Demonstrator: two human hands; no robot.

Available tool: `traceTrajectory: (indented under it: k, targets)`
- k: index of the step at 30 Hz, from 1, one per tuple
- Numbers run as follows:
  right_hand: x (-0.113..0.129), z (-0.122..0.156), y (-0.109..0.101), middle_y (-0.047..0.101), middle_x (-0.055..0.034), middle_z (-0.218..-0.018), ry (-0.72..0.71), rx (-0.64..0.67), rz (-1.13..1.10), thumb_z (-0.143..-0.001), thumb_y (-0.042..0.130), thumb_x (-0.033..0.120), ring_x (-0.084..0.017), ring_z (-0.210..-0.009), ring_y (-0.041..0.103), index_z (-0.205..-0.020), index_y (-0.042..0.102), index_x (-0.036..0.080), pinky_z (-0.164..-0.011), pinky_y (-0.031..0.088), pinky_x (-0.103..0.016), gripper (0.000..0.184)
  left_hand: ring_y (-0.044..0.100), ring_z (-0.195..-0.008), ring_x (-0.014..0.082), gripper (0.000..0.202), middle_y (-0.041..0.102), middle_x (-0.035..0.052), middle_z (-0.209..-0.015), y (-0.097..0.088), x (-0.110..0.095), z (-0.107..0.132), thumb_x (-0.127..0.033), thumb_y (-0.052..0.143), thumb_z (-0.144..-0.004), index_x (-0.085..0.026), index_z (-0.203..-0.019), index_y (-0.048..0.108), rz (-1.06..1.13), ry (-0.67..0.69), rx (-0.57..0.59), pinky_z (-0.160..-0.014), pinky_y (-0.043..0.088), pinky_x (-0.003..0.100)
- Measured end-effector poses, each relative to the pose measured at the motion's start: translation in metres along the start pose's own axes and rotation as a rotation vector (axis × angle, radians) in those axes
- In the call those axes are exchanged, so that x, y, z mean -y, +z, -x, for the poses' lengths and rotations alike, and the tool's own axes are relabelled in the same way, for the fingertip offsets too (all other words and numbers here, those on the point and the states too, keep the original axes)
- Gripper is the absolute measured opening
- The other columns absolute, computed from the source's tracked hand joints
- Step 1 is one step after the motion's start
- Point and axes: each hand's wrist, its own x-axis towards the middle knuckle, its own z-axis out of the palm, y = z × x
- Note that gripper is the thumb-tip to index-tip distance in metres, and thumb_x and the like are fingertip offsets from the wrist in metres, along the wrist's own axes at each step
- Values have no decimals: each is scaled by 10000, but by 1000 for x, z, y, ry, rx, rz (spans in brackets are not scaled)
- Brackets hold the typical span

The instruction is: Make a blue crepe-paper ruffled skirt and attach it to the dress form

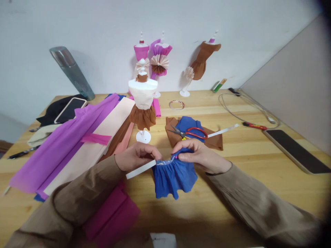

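Between my two hands hangs a small gathered piece of blue crepe paper (173, 179), shaped like a doll's skirt. A white strip of tape (141, 169) runs along its top edge, and its free end sticks out to the left. My left hand (138, 155) pinches the top left of the skirt where the strip lies. My right hand (198, 155) pinches its top right corner, with a small pink spot by the thumb. Just behind lie red-handled scissors (197, 132) on folded blue and brown paper (214, 141).
A miniature mannequin (142, 93) in a brown skirt stands ahead; several dressed ones stand by the wall. Crepe sheets (64, 137) and a phone (73, 107) lie left. On the right are another phone (297, 151), a red pen-like tool (254, 126) and a cable (258, 106).
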Motion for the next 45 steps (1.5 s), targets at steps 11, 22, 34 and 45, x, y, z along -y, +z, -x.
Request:
traceTrajectory:
  k: [11, 22, 34, 45]
  targets:
    - [2, 8, 8, 680, -3, -621, 55, -145, -196, -651, 819, 336, -85, -537, 594, -685, 698, 132, -523, 442, -197, 240, 575, -683, 141, 104, 649, 54, -724, -2, 9, -2, -169, 571, -722, -127, -682, 659, -194, -38, 80, -677, 461, 250]
    - [4, 5, 7, 697, -5, -623, 101, -184, -190, -616, 844, 331, -80, -551, 605, -663, 700, 130, -552, 453, -189, 251, 576, -742, 116, 299, 637, 24, -787, 9, 18, -3, -40, 422, -677, -125, -873, 631, -471, 95, -38, -716, 464, 215]
    - [4, 9, -1, 702, -17, -630, 65, -263, -153, -571, 868, 371, -88, -546, 605, -656, 717, 155, -529, 459, -181, 277, 601, -750, 101, 598, 652, 32, -847, 8, 31, -1, 11, 443, -687, -138, -1262, 511, -530, 231, -9, -718, 493, 213]
    - [-6, 7, 2, 665, -5, -598, 32, -246, -222, -570, 868, 358, -85, -521, 575, -657, 723, 163, -503, 443, -185, 258, 574, -727, 106, 309, 634, 12, -773, -2, -15, 13, 38, 431, -654, -134, -839, 608, -788, 46, 32, -674, 440, 205]
